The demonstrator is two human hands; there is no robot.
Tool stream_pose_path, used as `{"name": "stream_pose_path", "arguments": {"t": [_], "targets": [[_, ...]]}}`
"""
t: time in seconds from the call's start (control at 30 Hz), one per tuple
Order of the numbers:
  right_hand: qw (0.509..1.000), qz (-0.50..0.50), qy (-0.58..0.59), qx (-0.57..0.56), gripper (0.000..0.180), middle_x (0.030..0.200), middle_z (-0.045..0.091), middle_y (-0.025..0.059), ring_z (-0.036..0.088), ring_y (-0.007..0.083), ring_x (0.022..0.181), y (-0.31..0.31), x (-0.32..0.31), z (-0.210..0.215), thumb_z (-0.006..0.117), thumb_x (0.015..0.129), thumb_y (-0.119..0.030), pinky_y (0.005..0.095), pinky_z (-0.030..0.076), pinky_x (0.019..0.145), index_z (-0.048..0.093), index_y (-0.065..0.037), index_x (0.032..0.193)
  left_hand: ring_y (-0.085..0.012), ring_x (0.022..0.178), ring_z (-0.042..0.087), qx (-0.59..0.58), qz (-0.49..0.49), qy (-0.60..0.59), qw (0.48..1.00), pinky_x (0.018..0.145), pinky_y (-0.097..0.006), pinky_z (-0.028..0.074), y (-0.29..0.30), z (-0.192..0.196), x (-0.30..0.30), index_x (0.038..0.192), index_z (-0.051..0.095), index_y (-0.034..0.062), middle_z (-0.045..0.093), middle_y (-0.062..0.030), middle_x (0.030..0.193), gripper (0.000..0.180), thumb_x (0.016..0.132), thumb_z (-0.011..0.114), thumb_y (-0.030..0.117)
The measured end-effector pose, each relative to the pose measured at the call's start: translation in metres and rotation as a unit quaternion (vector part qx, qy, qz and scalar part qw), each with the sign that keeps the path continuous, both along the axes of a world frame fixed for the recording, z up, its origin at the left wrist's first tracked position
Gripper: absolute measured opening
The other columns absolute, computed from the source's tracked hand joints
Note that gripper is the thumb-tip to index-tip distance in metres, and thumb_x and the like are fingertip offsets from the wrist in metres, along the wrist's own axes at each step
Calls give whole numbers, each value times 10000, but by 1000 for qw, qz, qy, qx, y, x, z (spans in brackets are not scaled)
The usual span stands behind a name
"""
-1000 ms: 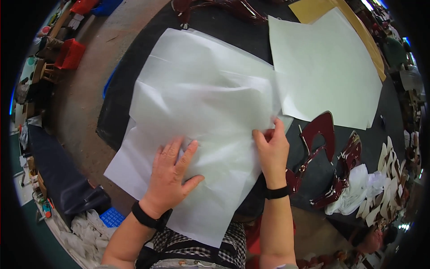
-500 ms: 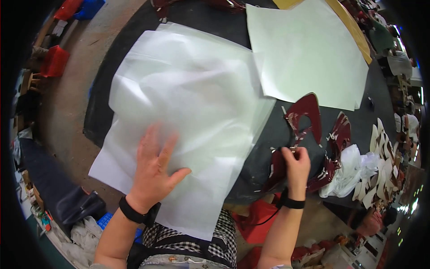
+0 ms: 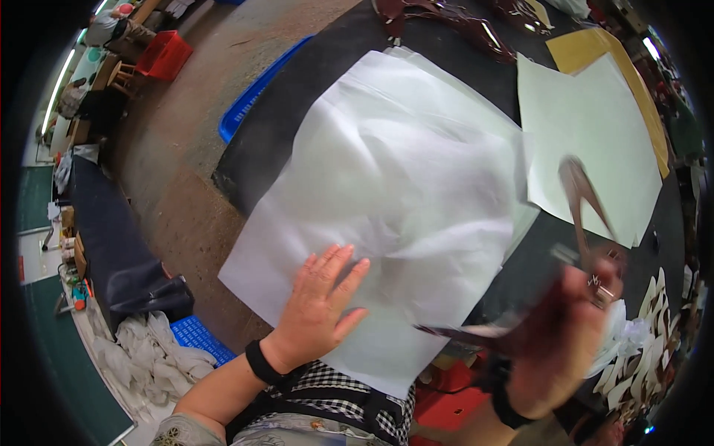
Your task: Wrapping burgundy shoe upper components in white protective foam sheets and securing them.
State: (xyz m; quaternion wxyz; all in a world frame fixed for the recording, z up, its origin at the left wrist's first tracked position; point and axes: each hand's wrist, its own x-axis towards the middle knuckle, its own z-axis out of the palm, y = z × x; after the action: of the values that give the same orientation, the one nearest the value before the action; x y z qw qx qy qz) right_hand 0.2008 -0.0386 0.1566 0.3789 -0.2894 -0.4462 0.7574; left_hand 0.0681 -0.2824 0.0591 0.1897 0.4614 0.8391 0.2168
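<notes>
Tbh with the left hand [image 3: 316, 312] spread on white paper [image 3: 409, 178] and right hand [image 3: 569, 353] gripping that maroon piece [image 3: 608, 266], I'd press lightly.

Left hand [image 3: 321, 301] and right hand [image 3: 569, 342], both bare. Left band [image 3: 262, 364]: black, snug about the wrist, with a thicker dark part toward the inner side. Right band [image 3: 506, 405]: likewise black, detail blurred. Sleeve [image 3: 187, 431]: grey, darker rounded pattern. Shirt [image 3: 316, 427]: greyish, small orange motifs. Lap cloth [image 3: 335, 377]: black-and-white check, crossed by black strapping [image 3: 316, 402].
</notes>
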Motion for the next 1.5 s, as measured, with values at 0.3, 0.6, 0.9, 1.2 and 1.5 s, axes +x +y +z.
{"name": "stream_pose_path", "arguments": {"t": [0.3, 0.6, 0.9, 1.2, 1.5], "targets": [[960, 163, -100, -207, 403, 1253, 650, 68, 624, 154, 1131, -55, -64, -101, 673, 1041, -30, 327, 511, 995, 484, -60, 1395, -413, 1469, 469, 50, 48, -84, 994, 1209, -517, 405, -27, -10, -9, 1485, 548, 8, 481, -203, 1570, 723, 855, 847, 200], [959, 163, -231, -25, 310, 1289, 626, 61, 583, 142, 1162, -62, -56, -99, 641, 1051, -28, 312, 482, 1006, 587, -5, 1356, -370, 1283, 591, 83, 107, -145, 980, 1076, -447, 485, -19, -16, -31, 1161, 673, 8, 622, -178, 1367, 320, 900, 813, 131], [889, -19, -443, 115, 492, 1098, 564, 31, 549, 117, 894, -48, 40, -132, 822, 940, -125, 276, 481, 794, 549, -45, 1342, -375, 1241, 558, 100, 89, -45, 990, 1063, -459, 477, 45, 9, -19, 1567, 518, 141, 542, -185, 1441, 834, 835, 889, 287], [937, 45, -347, -15, 171, 803, 505, -86, 426, 28, 731, -52, 57, -138, 764, 1001, -79, 210, 353, 632, 615, -32, 932, -430, 1313, 494, 43, 23, 50, 998, 1133, -528, 424, 68, -2, -11, 1640, 442, 203, 437, -232, 1521, 969, 762, 848, 141], [859, 103, -497, 71, 153, 834, 638, 35, 569, 130, 741, -40, 59, -115, 771, 929, -48, 292, 482, 684, 672, 5, 1035, -441, 1445, 439, 98, 7, -41, 994, 1200, -509, 407, 51, -8, -27, 1631, 427, 106, 425, -208, 1597, 993, 760, 901, 143]]}}
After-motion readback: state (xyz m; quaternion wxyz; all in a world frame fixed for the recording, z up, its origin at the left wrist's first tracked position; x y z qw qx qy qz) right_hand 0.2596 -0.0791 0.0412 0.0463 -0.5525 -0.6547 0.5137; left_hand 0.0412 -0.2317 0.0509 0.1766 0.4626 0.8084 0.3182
